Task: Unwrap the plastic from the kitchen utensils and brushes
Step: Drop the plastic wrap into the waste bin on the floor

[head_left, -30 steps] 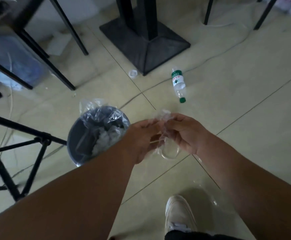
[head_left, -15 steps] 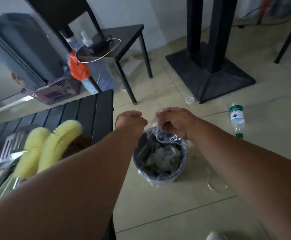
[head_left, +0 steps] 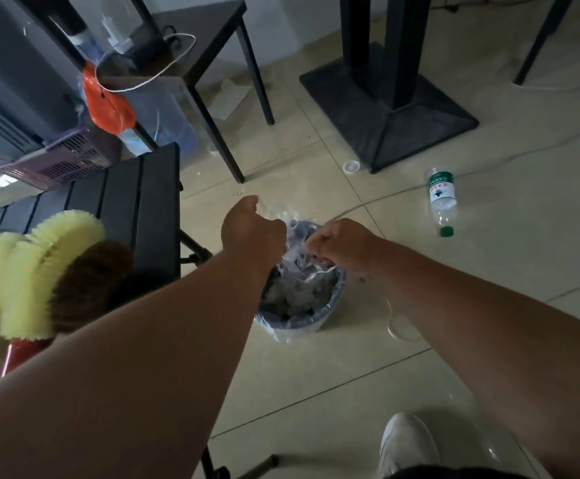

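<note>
I held both hands above the lined waste bin [head_left: 298, 305], which stood on the floor directly below them. My left hand [head_left: 252, 233] was curled closed beside the clear plastic wrap [head_left: 297, 261]; whether it pinched an edge of the film could not be determined. My right hand [head_left: 340, 243] pinched the crumpled wrap between thumb and fingers, so the film hung between the two hands, just over the bin opening.

Progress, as judged: this piece of wrap was already off its item and was at the disposal stage. The bin appeared to hold more crumpled film, which suggested several items were done. What remained wrapped could not be confirmed.

Count of items to the left of my left forearm, on the dark slatted table [head_left: 136, 191]: three pale yellow brush heads [head_left: 29, 267] and one brown brush head [head_left: 91, 281]. Beyond my right hand lay one plastic bottle [head_left: 442, 198] and one loose cap [head_left: 351, 165] on the floor.
</note>
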